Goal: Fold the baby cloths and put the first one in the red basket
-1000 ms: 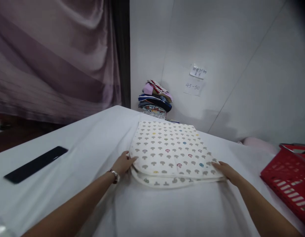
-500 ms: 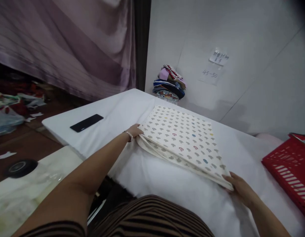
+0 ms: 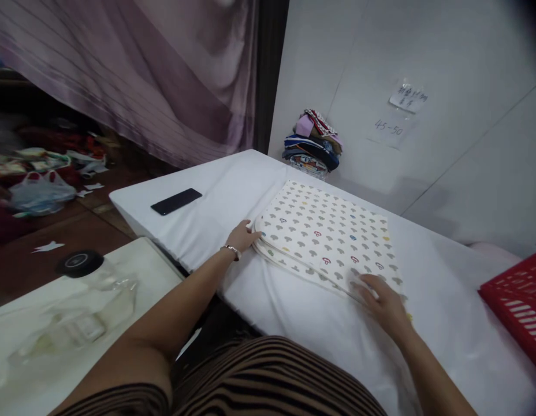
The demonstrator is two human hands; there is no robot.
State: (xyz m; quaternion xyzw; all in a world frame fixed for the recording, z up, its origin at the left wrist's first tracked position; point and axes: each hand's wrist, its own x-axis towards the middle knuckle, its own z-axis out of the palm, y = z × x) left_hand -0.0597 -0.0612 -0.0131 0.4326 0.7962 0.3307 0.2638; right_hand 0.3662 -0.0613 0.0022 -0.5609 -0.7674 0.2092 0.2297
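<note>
Your folded cloth (image 3: 324, 242), white with a small mushroom print, lies flat on the table (image 3: 224, 185) just right of the frame's centre. Your left hand (image 3: 244, 236) sits at its left edge with the fingertips against the stacked layers; whether they pinch a layer or only touch it is hidden by the hand itself. Your right hand (image 3: 383, 303) lies palm down on the cloth's near right corner, fingers spread, but they are blurred and cover that corner. A bracelet (image 3: 231, 249) shows on your left wrist.

At the left of the table lies a dark phone (image 3: 176, 201), well apart from the cloth. A pile of folded clothes (image 3: 313, 144) stands against the wall at the back, its lowest pieces hard to make out. A red basket (image 3: 517, 300) is cut off by the right edge. The two paper notes (image 3: 409, 97) on the wall are mostly too faint to read. At lower left, a clear bottle (image 3: 77, 300) is smeared.
</note>
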